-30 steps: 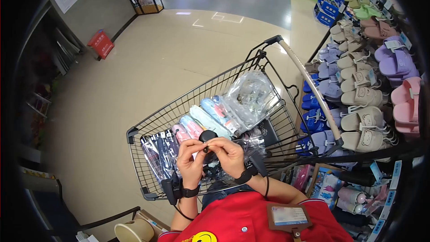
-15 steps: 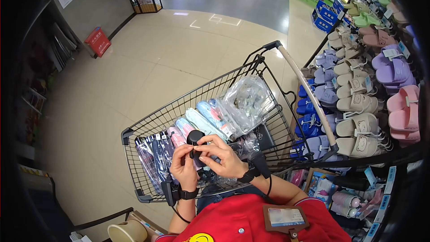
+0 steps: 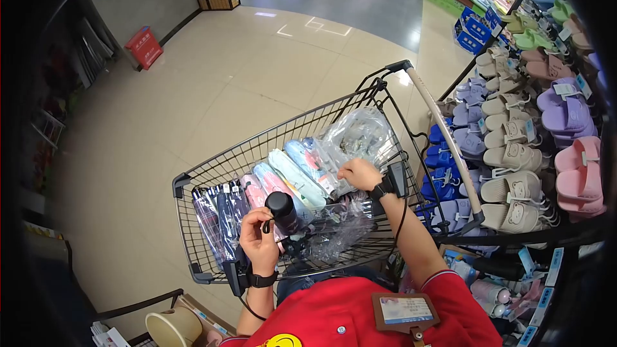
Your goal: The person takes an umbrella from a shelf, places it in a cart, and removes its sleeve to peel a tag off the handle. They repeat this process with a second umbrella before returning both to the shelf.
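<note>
Here: one small black folded umbrella [image 3: 283, 212], cylindrical, glossy rounded cap uppermost, tilted, held above the wire cart [image 3: 212, 180]. Left hand [image 3: 259, 243] has fingers curled closed round its lower end. Right hand [image 3: 357, 174], fingers bent, rests on a clear plastic bag [image 3: 357, 138] beside the pastel wrapped umbrellas [image 3: 292, 177].

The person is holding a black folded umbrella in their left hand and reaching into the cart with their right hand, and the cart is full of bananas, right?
Nearly. The head view shows the left hand holding the black folded umbrella and the right hand reaching into the cart, but the cart holds wrapped folded umbrellas and plastic bags, not bananas.
</note>
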A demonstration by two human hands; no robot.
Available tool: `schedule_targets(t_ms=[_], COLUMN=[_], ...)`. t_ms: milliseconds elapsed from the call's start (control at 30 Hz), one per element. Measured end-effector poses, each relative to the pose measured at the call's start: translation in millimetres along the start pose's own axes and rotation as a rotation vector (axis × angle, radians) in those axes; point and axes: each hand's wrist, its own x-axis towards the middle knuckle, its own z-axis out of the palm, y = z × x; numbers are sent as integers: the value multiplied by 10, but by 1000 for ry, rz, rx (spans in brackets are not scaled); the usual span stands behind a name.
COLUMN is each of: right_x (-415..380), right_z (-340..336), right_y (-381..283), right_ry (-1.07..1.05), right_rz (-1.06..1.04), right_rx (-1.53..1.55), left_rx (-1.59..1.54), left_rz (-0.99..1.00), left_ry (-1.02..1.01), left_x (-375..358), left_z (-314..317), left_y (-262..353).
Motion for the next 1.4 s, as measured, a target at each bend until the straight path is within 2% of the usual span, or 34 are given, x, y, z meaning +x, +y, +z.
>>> schedule_targets(t_ms=[67, 133, 200, 367, 433, 600, 700, 867, 933, 967, 1000, 1100, 1133, 1200, 1267, 1300, 1400], right_x=[144, 261, 383, 429, 473, 572, 557, 474, 474, 490, 485, 453, 460, 549, 608, 520, 629], right_z=[20, 88, 193, 289, 322, 346, 348, 350, 357, 360, 364, 422, 472, 636, 840, 715, 666], right_y=[74, 113, 187, 217, 187, 39, 141, 307, 333, 321, 316, 270, 303, 425, 536, 351, 422], right_ry=[-123, -97, -2, 67, 213, 154, 90, 59, 40, -7, -3, 33, 36, 191, 272, 231, 41], right_rz=[-34, -48, 106, 123, -45, 7, -103, -76, 29, 85, 84, 252, 250, 230, 83, 27, 64], right_rx=[21, 41, 244, 350, 4, -199, -133, 7, 216, 425, 424, 762, 761, 659, 865, 887, 572], left_rx=[22, 27, 26, -11, -31, -33, -43, -47, -43, -40, -38, -68, -70, -74, -63, -67, -78], left_rz=[5, -7, -13, -18, -16, -27, -43, -59, -54, -51, -48, -51, -48, -54, -79, -85, -98], left_ry=[-35, -42, -44, -58, -78, -87, -101, -133, -143, -153, -164, -181, -183, -202, -190, -191, -190], left_x=[-4, -20, -18, -50, -52, -52, -52, -23, -17, -15, -15, -33, -44, -54, -76, -85, -98], left_z=[-6, 1, 14, 38, 50, 90, 114, 155, 178, 195, 214, 260, 272, 294, 312, 307, 309], left_y=[14, 34, 44, 30, 23, 3, 1, -2, -17, -24, -31, -41, -40, -28, -17, -41, -34])
